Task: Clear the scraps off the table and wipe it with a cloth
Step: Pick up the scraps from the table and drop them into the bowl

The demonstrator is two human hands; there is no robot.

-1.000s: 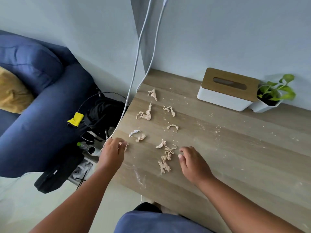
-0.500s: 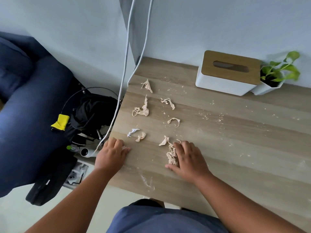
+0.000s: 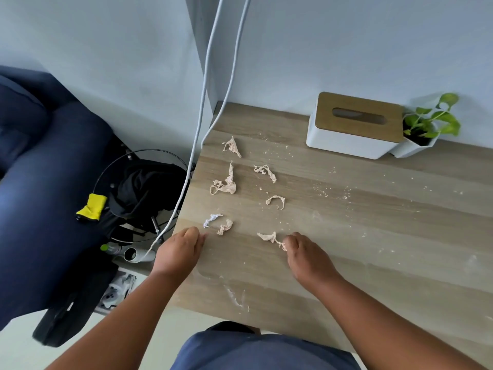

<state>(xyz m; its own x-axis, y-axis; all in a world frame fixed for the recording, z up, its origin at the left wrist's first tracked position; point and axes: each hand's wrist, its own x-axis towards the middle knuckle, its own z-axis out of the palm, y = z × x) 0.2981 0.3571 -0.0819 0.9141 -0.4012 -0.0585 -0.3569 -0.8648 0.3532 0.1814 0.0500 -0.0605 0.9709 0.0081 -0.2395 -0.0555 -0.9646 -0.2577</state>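
Several beige scraps lie on the left part of the wooden table (image 3: 373, 236): a long twisted one (image 3: 226, 182), one further back (image 3: 232, 146), two small curls (image 3: 265, 172) (image 3: 276, 201), and a white bit (image 3: 212, 219) beside a beige wad (image 3: 225, 226). My right hand (image 3: 306, 256) is closed on a bunch of beige scraps (image 3: 269, 237), whose end trails out to the left on the table. My left hand (image 3: 178, 252) rests at the table's left edge, fingers curled loosely, just short of the white bit. Crumbs and pale smears dot the wood. No cloth is visible.
A white tissue box with a wooden lid (image 3: 354, 124) and a small potted plant (image 3: 426, 129) stand against the back wall. Two white cables (image 3: 213, 76) hang down past the table's left edge. A dark blue sofa (image 3: 40, 182) and a black bag (image 3: 144, 193) sit left.
My right hand came down on the scrap pile near the front and closed around it, gathering it. My left hand moved onto the table edge, towards the white bit.
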